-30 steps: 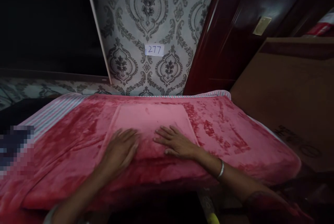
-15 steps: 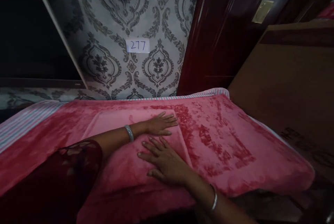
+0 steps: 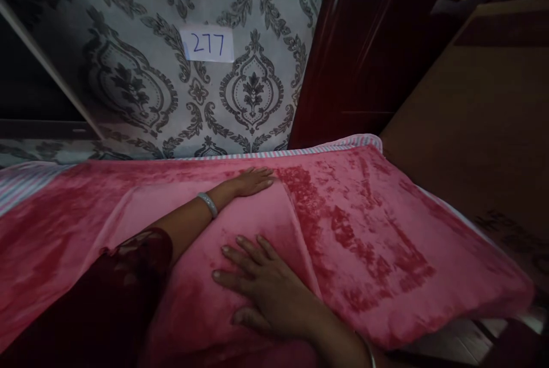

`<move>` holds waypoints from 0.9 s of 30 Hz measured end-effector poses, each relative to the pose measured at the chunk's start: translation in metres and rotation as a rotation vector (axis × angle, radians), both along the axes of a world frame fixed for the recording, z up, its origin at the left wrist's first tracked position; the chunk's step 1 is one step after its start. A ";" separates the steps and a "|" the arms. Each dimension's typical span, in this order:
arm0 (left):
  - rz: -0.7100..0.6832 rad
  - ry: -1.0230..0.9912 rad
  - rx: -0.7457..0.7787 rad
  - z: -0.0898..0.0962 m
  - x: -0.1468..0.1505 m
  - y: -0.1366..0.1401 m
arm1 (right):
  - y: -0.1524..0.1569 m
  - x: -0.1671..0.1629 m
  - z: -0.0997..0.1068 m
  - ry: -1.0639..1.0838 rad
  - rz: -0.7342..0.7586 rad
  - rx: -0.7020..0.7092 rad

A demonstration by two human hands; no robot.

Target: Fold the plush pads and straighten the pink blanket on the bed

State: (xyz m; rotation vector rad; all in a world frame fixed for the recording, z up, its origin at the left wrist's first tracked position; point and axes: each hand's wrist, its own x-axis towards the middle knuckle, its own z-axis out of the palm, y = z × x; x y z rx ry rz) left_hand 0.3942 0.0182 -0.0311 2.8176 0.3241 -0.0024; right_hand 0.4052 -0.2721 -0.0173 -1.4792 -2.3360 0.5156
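Observation:
A folded pink plush cloth [image 3: 148,208] lies on a larger pink and red plush blanket [image 3: 364,231]. My left hand [image 3: 252,182] rests flat near the far right corner of the folded cloth, fingers stretched to the right; a bangle circles that wrist. Nearer to me, my right hand [image 3: 268,282] lies spread over the right part of the same cloth, palm down. Neither hand grips anything. The cloth's near edge is partly hidden by my left arm and sleeve.
Behind the blanket is a patterned wall with a paper label [image 3: 209,43] reading 277. A dark screen [image 3: 34,82] hangs at the left. To the right stand a dark red door [image 3: 343,71] and a large cardboard box [image 3: 480,128]. Striped fabric [image 3: 26,182] shows at the blanket's left.
My left hand has slid farther away, toward the far edge of the folded cloth. My right hand has shifted slightly nearer to me. The view has moved closer.

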 end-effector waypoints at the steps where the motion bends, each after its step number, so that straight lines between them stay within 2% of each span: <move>1: 0.031 -0.036 0.033 0.001 0.000 -0.001 | 0.000 0.000 0.000 -0.009 -0.001 0.003; 4: 0.125 -0.131 0.105 0.010 -0.002 -0.006 | 0.002 -0.001 -0.003 -0.036 -0.005 0.011; 7: 0.129 -0.195 0.052 0.030 -0.010 -0.018 | 0.003 0.000 -0.008 -0.057 0.001 0.020; 11: 0.005 -0.290 -0.198 0.062 -0.046 -0.048 | 0.000 0.001 -0.004 -0.090 0.016 0.051; 14: -0.143 -0.200 -0.345 0.078 -0.087 -0.082 | 0.001 -0.008 0.014 -0.112 0.087 0.093; 16: -0.218 -0.148 -0.365 0.082 -0.111 -0.102 | 0.007 -0.022 0.026 -0.107 0.201 0.144; 18: -0.253 -0.121 -0.316 0.079 -0.127 -0.112 | 0.018 -0.038 0.031 -0.110 0.324 0.196; 20: -0.242 -0.089 -0.223 0.070 -0.135 -0.109 | 0.029 -0.052 0.027 -0.134 0.399 0.222; 24: -0.189 -0.054 -0.040 0.041 -0.136 -0.084 | 0.038 -0.063 0.008 -0.139 0.411 0.186; 27: -0.209 -0.082 0.015 0.026 -0.132 -0.062 | 0.037 -0.059 0.005 -0.095 0.404 0.147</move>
